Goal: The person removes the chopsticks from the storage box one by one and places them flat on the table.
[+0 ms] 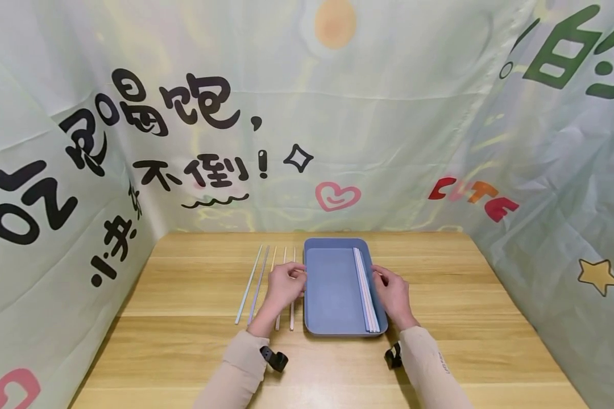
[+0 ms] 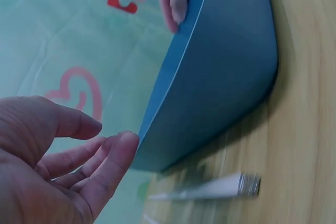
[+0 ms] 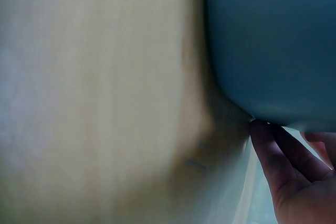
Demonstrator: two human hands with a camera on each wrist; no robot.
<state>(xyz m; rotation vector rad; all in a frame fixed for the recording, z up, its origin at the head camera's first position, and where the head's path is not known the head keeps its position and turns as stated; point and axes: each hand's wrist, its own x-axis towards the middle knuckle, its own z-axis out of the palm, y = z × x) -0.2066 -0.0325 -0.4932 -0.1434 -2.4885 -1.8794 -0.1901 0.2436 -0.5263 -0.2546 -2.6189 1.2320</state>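
Blue tray [image 1: 332,289] flat on the table [image 1: 465,318], about mid-scene, long sides running near to far. Inside, along the right wall, a bundle [image 1: 366,292] of thin pale sticks, some white, some bluish or pinkish, packed side by side; exact count impossible to tell.

At the left rim, left hand [image 1: 286,284]: fingers loosely bent, released rather than clenched, thumb apart from them, a fingertip against the rim in the left wrist view. At the right wall, right hand [image 1: 393,292]: fingertips touching the outside, fingers nearly straight, not wrapped around anything.

Left of the tray, five loose sticks [image 1: 249,284], spaced apart, also near to far: light blue at far left, then violet, yellowish, and two paler ones nearest the tray. Over the right-hand ones, the left hand, hiding parts of them. Under the tray's edge in the left wrist view, a blurred white stick end [image 2: 231,186] with a grey tip.

On both arms, beige sleeves [image 1: 243,363], with a black device [image 1: 274,359] at each wrist. Behind and to both sides, pale cloth [image 1: 389,130] with black lettering, a pink heart [image 1: 336,201] and, at right, a yellow star [image 1: 600,275].
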